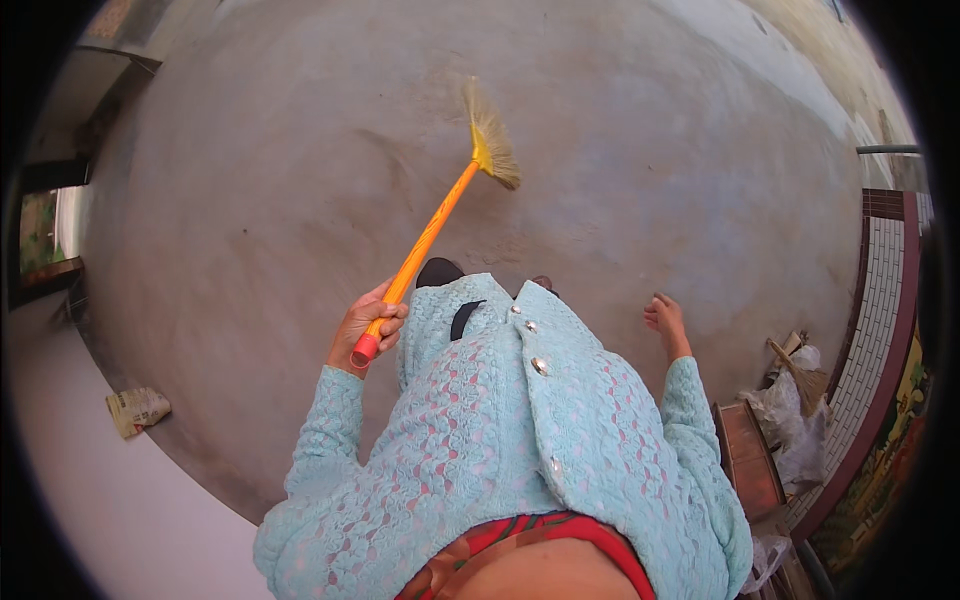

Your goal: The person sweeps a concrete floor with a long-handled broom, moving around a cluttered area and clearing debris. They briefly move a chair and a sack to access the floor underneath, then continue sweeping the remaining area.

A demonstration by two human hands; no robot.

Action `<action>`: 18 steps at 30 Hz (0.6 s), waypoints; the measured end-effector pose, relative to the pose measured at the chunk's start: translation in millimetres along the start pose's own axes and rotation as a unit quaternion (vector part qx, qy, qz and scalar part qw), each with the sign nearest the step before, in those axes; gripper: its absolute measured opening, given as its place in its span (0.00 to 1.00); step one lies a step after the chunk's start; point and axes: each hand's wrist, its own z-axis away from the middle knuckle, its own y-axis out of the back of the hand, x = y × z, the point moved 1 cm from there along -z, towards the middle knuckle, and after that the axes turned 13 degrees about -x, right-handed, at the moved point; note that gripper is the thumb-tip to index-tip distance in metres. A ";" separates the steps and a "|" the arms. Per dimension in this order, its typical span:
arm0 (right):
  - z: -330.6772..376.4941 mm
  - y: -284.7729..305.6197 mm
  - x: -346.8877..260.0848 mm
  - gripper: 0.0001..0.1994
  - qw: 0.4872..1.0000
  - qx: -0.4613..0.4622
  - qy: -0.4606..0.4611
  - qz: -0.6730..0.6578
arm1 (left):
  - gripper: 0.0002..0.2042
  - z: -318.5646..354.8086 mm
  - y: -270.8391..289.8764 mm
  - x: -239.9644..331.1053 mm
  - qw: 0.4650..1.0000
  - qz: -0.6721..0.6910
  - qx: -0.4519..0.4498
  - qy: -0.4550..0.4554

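A broom (437,225) with an orange handle, a red end cap and a yellow collar slants away from me across the floor. My left hand (366,325) is wrapped round the handle just above the cap. The fan of pale bristles (490,137) lies farther off, over or on the floor; contact cannot be made out. Off to my right side, my right hand (667,318) hangs with its fingers curled in, and nothing shows in it. Both arms wear light blue knitted sleeves.
Grey concrete floor (300,200) spreads around me. A crumpled printed bag (138,410) lies by the white wall at left. On the right, a brown box (750,455), plastic bags (800,440) and a second brush head (803,382) stand against a tiled wall (868,340).
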 end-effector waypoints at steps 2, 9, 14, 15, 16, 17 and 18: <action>-25.7 8.8 -43.6 0.23 0.999 -0.011 0.033 0.027 | 0.30 -34.9 -7.6 -10.3 0.999 0.011 -0.029 0.041; -51.4 -46.8 -191.6 0.26 0.967 -0.158 0.180 0.089 | 0.27 -131.7 28.2 -23.1 0.995 -0.043 0.036 0.087; -38.9 -51.6 -210.5 0.26 0.978 -0.176 0.094 0.053 | 0.25 -138.3 75.3 21.7 0.993 -0.034 0.109 0.030; -36.7 -54.9 -212.4 0.26 0.982 -0.171 0.070 0.045 | 0.25 -136.9 77.6 37.1 0.991 -0.044 0.123 0.017; -33.2 -60.9 -216.0 0.27 0.982 -0.175 0.054 0.035 | 0.25 -138.3 77.1 51.8 0.990 -0.053 0.132 0.006; -30.2 -64.1 -217.1 0.27 0.983 -0.179 0.036 0.024 | 0.25 -140.9 67.9 63.6 0.988 -0.061 0.143 -0.002; -32.9 -70.7 -214.8 0.27 0.981 -0.191 0.034 0.014 | 0.25 -142.4 57.4 76.2 0.985 -0.075 0.155 -0.014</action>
